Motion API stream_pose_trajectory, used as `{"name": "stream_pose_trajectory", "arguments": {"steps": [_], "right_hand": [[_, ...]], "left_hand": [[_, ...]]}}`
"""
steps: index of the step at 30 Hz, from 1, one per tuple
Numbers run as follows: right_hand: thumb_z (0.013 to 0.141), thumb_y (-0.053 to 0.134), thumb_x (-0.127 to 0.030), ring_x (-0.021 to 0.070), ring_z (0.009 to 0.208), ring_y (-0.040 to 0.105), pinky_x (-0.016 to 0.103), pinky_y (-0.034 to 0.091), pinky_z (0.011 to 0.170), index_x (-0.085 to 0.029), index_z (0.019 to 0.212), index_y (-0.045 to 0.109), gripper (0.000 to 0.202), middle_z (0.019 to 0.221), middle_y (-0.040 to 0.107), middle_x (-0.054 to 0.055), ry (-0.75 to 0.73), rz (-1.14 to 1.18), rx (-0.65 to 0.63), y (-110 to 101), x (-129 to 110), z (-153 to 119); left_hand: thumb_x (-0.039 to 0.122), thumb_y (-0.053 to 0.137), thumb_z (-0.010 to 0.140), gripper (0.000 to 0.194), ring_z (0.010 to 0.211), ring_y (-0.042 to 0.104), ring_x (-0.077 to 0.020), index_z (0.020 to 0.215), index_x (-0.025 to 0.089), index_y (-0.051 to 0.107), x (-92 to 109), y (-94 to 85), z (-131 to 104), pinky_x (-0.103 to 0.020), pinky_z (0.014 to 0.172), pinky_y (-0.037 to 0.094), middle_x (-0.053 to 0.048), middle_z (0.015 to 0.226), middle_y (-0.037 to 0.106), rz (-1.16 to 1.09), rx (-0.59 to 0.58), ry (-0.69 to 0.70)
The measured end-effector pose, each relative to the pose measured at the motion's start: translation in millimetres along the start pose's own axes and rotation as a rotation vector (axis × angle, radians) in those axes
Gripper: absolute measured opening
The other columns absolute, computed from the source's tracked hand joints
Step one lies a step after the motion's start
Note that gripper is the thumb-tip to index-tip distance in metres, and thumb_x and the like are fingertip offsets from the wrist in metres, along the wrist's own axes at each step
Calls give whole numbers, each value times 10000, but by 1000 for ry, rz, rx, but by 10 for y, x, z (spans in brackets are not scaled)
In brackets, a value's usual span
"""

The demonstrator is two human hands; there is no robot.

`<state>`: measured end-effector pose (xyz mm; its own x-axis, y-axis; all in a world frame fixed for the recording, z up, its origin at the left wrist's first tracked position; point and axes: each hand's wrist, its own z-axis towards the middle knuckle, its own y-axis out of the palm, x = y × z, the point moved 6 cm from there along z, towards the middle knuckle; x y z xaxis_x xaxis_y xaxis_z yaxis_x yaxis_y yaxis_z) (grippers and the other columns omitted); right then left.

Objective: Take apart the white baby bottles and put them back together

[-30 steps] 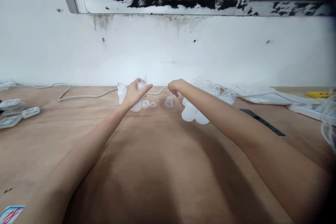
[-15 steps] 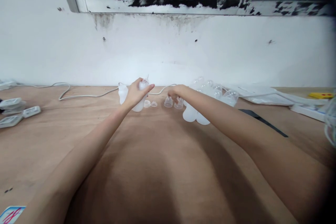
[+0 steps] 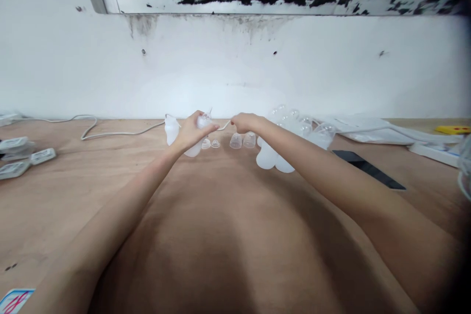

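My left hand is wrapped round a frosted white plastic bottle, tilted, with a clear top and a thin tip pointing up. My right hand is held with its fingers curled together, just right of the bottle's top; what it pinches, if anything, is hidden. Below it two clear dome-shaped covers stand on the table. A small clear ring and a small clear nipple-shaped piece lie beside the bottle. Another frosted white piece is behind my left wrist.
Right of my right hand lie several frosted bottles with clear domes behind them. A dark flat phone-like slab, a white plastic bag and a yellow object are further right. White boxes and a cable are on the left.
My right hand has lifted off the clear domes and moved up and slightly left, closer to the bottle. Both domes stay standing. My left hand still holds the bottle, which leans a little more right.
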<state>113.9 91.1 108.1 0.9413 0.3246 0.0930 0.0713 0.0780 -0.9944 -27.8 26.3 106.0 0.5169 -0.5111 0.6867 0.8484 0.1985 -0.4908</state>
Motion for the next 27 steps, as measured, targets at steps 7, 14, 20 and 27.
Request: {"name": "stream_pose_trajectory", "arguments": {"steps": [7,14,20,27], "right_hand": [[819,286,-532,151,677,603,210,478,449,-191,1023,462,435,871,605,89,-211,880,-96,90,-358,-588],[755,479,-476,121,578,568,185,461,358,-193,927,438,334,720,564,39,-205,1006,-51,240,-208,-847],[739,503,-463,108,521,542,177,438,343,-198,925,419,335,634,549,3,-280,945,-12,203,-228,-958],[769,496,-299,161,837,550,293,480,660,-202,1023,431,279,965,546,48,-598,700,180,38,-335,-1060]], "left_hand": [[369,637,563,590,896,523,-221,1051,167,375,88,333,-118,-308,723,406,-84,994,518,271,-297,226],[419,600,590,471,771,565,-264,956,164,449,141,485,-219,-294,600,393,-85,854,580,539,-448,269],[414,522,654,420,725,575,-243,990,175,441,246,493,-277,-262,565,371,-73,811,598,627,-435,276],[345,631,551,414,721,573,-207,919,193,519,340,380,-270,-250,585,387,-29,790,595,323,-587,203]]}}
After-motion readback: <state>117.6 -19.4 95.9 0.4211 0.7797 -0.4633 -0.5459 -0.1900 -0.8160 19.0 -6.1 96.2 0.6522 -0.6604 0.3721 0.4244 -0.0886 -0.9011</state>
